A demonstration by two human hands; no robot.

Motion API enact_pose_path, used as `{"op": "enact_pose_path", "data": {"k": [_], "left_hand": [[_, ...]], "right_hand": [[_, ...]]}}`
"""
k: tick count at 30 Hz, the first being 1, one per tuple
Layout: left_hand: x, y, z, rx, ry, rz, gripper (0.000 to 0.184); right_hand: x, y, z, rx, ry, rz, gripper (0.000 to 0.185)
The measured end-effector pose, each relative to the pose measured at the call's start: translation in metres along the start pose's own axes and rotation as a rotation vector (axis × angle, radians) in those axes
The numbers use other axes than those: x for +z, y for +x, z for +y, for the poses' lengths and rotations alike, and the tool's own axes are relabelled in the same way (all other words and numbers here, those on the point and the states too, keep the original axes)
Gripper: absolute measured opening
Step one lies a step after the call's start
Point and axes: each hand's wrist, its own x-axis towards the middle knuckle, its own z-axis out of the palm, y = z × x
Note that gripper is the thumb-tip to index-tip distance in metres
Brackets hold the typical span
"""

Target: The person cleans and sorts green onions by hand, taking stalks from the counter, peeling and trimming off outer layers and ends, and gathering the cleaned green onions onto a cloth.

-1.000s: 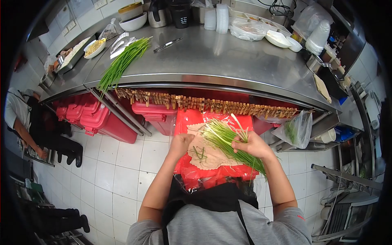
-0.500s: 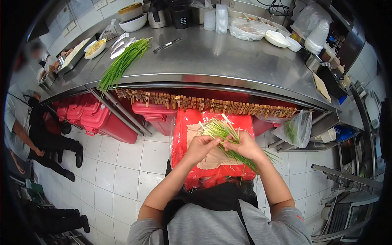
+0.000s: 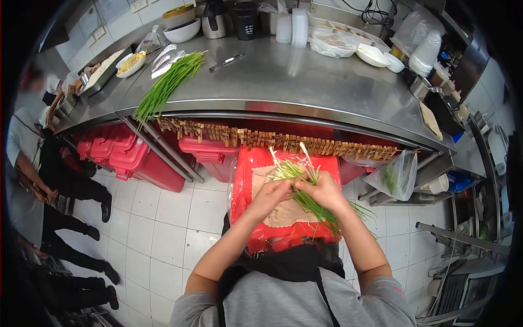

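A loose bunch of thin spring onions, pale at the root end and green at the tips, lies across my hands above a red plastic-covered surface. My right hand is closed round the stalks, thumb on top. Beside it, my left hand pinches at the pale part with thumb and fingers; exactly which stalks it grips is partly hidden. Two white root ends stick up beyond the fingers. Under the bunch is a beige cloth or paper sheet with bits of stalk on it.
A steel counter runs ahead, bearing green stalks, a pen and bowls. Clothespins hang along its edge. Red bins stand below, a plastic bag hangs right, and people are at left.
Two white root ends now stand out higher from the bunch. My hands stay close together over the cloth. More of another person shows at left, and the view has shifted slightly.
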Motion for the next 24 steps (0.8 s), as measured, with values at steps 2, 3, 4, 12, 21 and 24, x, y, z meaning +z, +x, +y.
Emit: {"op": "enact_pose_path", "data": {"k": [2, 3, 4, 12, 21, 24], "left_hand": [[-0.004, 0.009, -0.001, 0.056, 0.05, 0.048, 0.035], [-0.006, 0.014, 0.001, 0.084, 0.075, 0.073, 0.034], [-0.01, 0.018, 0.004, 0.087, 0.046, 0.065, 0.033], [-0.001, 0.022, 0.068, 0.185, 0.186, -0.146, 0.029], [0.014, 0.025, 0.08, 0.206, 0.353, -0.22, 0.019], [0.011, 0.021, 0.071, 0.149, 0.287, -0.244, 0.02]], "right_hand": [[-0.002, -0.003, -0.013, -0.049, -0.046, 0.024, 0.019], [-0.005, -0.003, -0.021, -0.074, -0.07, 0.036, 0.02], [-0.01, -0.003, -0.025, -0.043, -0.012, 0.101, 0.02], [-0.023, 0.006, -0.056, -0.057, 0.378, 0.081, 0.02], [-0.033, 0.023, -0.086, -0.138, 0.342, 0.264, 0.017], [-0.052, 0.021, -0.09, -0.174, 0.539, 0.26, 0.018]]}}
